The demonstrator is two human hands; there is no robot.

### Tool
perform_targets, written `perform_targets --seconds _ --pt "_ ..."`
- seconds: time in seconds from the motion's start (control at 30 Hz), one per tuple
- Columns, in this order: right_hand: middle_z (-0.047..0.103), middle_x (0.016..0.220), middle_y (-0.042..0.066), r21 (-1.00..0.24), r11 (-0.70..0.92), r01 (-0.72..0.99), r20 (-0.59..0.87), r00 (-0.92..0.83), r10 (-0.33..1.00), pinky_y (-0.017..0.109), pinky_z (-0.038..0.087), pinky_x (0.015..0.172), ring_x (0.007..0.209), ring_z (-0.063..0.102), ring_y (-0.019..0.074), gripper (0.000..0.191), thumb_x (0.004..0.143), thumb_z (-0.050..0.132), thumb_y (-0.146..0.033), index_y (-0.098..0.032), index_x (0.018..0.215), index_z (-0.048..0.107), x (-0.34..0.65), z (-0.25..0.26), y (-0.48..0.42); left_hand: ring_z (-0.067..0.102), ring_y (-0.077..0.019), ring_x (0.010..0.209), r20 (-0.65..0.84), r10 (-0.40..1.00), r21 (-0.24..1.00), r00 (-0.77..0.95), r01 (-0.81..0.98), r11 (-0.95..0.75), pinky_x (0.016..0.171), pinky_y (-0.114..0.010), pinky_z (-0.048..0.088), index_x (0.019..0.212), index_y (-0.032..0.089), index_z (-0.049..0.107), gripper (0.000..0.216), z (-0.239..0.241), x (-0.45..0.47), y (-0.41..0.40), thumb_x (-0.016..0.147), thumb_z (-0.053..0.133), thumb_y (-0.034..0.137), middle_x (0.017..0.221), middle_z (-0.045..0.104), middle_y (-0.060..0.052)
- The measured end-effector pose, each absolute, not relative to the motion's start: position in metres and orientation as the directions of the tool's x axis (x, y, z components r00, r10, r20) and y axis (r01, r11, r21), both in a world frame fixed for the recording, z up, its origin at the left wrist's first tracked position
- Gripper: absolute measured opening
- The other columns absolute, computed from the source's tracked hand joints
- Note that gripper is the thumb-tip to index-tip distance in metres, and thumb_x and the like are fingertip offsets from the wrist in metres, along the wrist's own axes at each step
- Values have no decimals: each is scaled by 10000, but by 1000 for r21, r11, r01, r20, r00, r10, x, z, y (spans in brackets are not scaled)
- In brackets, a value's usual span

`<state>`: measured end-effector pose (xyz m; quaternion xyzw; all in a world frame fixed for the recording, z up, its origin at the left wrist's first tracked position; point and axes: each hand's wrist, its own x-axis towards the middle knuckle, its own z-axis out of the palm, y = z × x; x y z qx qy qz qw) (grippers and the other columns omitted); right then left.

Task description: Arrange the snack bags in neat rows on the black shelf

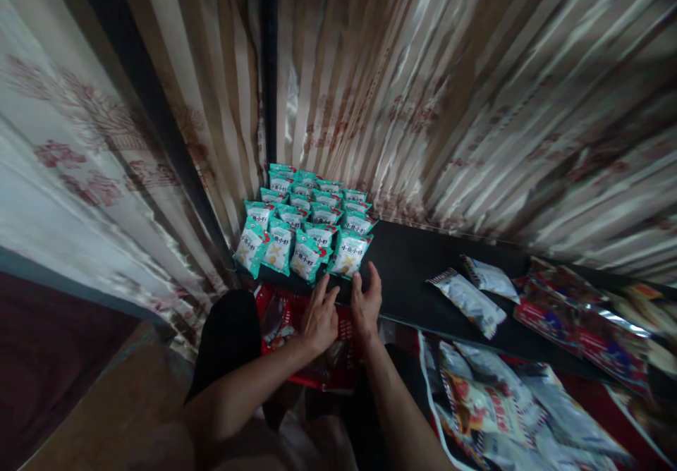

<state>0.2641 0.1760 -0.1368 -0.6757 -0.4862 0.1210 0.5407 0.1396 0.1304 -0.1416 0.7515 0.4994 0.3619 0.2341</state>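
Teal-and-white snack packets (278,244) stand upright in several rows on the dark shelf (402,259). My left hand (320,314) is just in front of the front row, its fingers apart and nothing visible in it. Beside it, my right hand (367,299) has its thumb and fingers spread close to the lower edge of the front-right packet (350,253). The fingertips of both hands are near that packet; whether they touch it I cannot tell.
A red basket (345,379) with packets inside sits between my knees. White packets (470,300) and red packets (550,312) lie farther right on the shelf. Below them is an open container of mixed packets (491,404). Patterned curtains (338,69) hang behind and left, around dark posts (269,62).
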Motion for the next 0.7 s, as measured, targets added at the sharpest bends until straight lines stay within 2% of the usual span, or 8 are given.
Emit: perform_targets --seconds 0.13,0.23,0.3,0.43,0.57,0.7 --pt "594 1181 141 -803 141 579 434 406 804 432 404 985 1113 537 238 487 859 438 -489 -152 1194 543 243 -135 156 428 -201 1259 403 907 746 123 531 -403 1062 -416 389 1247 138 472 462 -145 111 106 809 347 58 1320 468 -139" --pt "620 1142 129 -797 196 572 421 292 858 425 430 958 1065 565 232 468 851 458 -503 -166 1156 570 221 -135 154 427 -212 1254 415 909 777 -49 539 -326 1042 -428 398 1302 135 406 484 -147 95 103 826 339 81 1317 445 -152" --pt "616 1165 135 -798 205 567 402 248 881 426 433 956 1077 564 239 498 840 472 -521 -163 1174 564 207 -135 158 392 -225 1287 404 909 782 -102 553 -285 1059 -440 371 1329 141 380 515 -149 90 109 818 350 86 1361 404 -152" --pt "591 1223 165 -804 148 577 350 257 901 441 421 971 1129 548 268 616 799 497 -582 -135 1220 539 188 -140 171 324 -228 1341 367 924 783 -108 572 -244 1101 -425 315 1356 156 373 581 -151 87 127 779 381 83 1432 353 -124" --pt "585 1224 213 -816 79 573 281 273 920 455 412 980 1141 548 302 726 767 481 -646 -76 1212 545 186 -144 181 325 -216 1343 342 938 795 -64 551 -252 1116 -431 292 1372 155 358 603 -153 90 135 774 365 82 1434 375 -116" --pt "586 1231 207 -827 44 561 246 291 925 451 406 988 1147 551 299 695 784 470 -627 -82 1207 552 189 -140 185 319 -209 1346 367 930 785 -7 539 -306 1121 -434 287 1391 146 325 640 -152 91 134 757 358 65 1425 391 -122"
